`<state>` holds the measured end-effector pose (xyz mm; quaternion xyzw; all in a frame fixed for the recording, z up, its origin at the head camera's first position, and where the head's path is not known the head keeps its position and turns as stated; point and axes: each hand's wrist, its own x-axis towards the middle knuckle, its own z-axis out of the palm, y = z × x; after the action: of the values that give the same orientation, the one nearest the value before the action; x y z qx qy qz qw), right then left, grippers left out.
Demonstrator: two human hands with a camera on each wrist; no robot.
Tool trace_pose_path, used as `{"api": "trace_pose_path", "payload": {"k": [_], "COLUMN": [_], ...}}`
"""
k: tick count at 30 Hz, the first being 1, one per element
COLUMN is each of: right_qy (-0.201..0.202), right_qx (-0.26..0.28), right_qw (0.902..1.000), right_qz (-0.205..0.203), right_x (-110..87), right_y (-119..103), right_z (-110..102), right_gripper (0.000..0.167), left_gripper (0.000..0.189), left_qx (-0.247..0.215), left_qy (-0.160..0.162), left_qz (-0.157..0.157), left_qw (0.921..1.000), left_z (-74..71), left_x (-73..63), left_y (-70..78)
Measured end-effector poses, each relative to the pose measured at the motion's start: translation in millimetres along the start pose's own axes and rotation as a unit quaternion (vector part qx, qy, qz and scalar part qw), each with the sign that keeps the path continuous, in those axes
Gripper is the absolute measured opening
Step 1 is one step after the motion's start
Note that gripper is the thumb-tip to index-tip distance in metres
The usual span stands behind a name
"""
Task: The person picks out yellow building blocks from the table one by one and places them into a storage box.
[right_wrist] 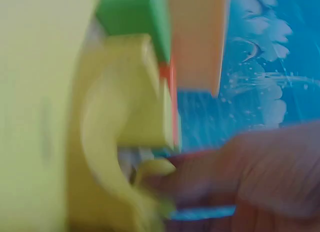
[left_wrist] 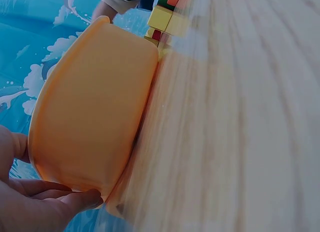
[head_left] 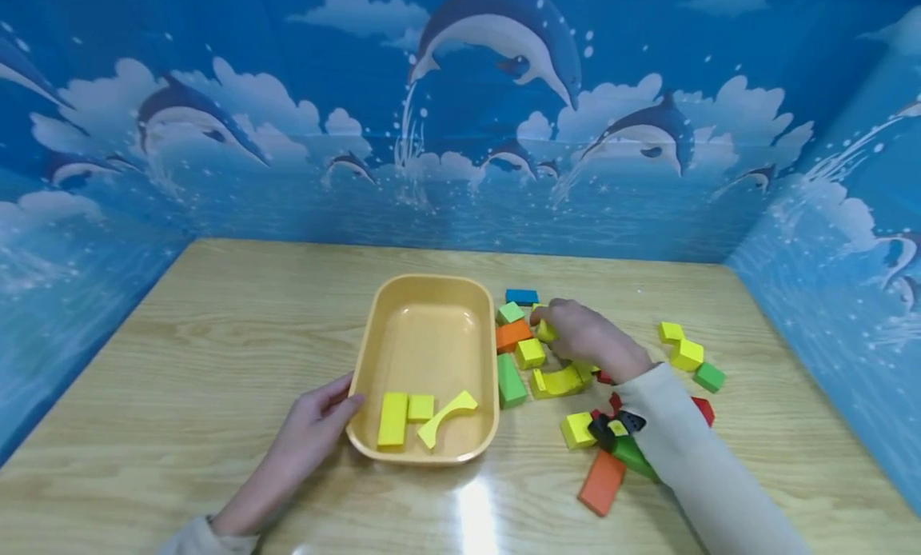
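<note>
My left hand grips the near left rim of a pale orange plastic tray, thumb at the rim and fingers against the outer wall. Inside the tray lie a yellow rectangular block, a small yellow square block and a yellow arch block. To the right of the tray, my right hand reaches into the loose blocks and pinches a small yellow block at its fingertips, partly hidden by them. The right wrist view is blurred; a yellow curved block fills its foreground.
Beside the tray lie an orange block, a green block and a blue block. Under and around my right forearm are several more, including a red-orange block. A dolphin-print backdrop stands behind the wooden table.
</note>
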<state>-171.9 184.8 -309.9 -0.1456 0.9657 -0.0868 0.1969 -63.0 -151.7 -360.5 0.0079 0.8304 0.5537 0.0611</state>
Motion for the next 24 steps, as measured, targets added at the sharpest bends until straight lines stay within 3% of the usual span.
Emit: {"api": "trace_pose_path", "payload": {"k": [4,11,19,24], "right_qy": [-0.033,-0.026,0.066,0.129], "right_qx": [0.001,-0.009,-0.033,-0.008], "right_qw": [0.9994,0.9996,0.9967,0.9859], "right_qz": [0.009,0.001,-0.032,-0.106], "right_x": [8.6,8.4,-7.6,-16.6], "right_y": [4.9,1.9,-18.9,-45.3], "right_z": [7.4,7.7,-2.0,-8.6], "right_gripper": [0.044,0.042,0.036,0.037], "left_gripper": [0.045,0.046,0.046,0.045], "left_qx": [-0.001,-0.011,-0.008,-0.01], "left_qy": [0.0,-0.003,-0.003,-0.002], "left_qz": [-0.001,-0.001,-0.005,0.002], "left_qw": [1.0,0.9999,1.0,0.9999], "left_z": [-0.4,-0.9,-0.8,-0.5], "left_x": [0.2,0.4,-0.3,-0.3], "left_y": [-0.5,-0.9,-0.1,-0.3]}}
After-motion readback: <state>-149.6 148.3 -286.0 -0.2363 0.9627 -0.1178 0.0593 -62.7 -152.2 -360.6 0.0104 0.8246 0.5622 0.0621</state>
